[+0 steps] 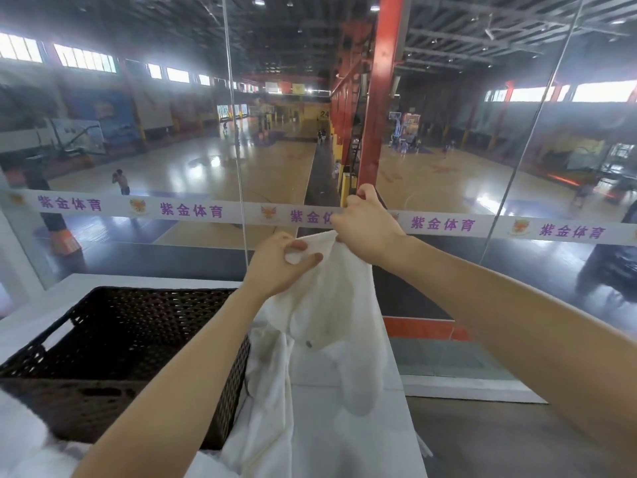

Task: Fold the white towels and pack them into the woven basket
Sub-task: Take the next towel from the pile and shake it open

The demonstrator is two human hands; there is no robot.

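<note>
A white towel (327,305) hangs in the air in front of me, its lower part draping down onto the white table (362,426). My left hand (275,267) pinches its top edge between thumb and fingers. My right hand (365,225) grips the same top edge a little higher and to the right. The dark woven basket (113,343) stands on the table at the lower left, just left of the hanging towel. More white cloth (31,443) lies at the bottom left corner.
A glass wall with a white banner strip (172,210) rises just behind the table. The table's right edge (403,391) drops to a wooden floor. Beyond the glass lies a sports hall with a red column (379,98).
</note>
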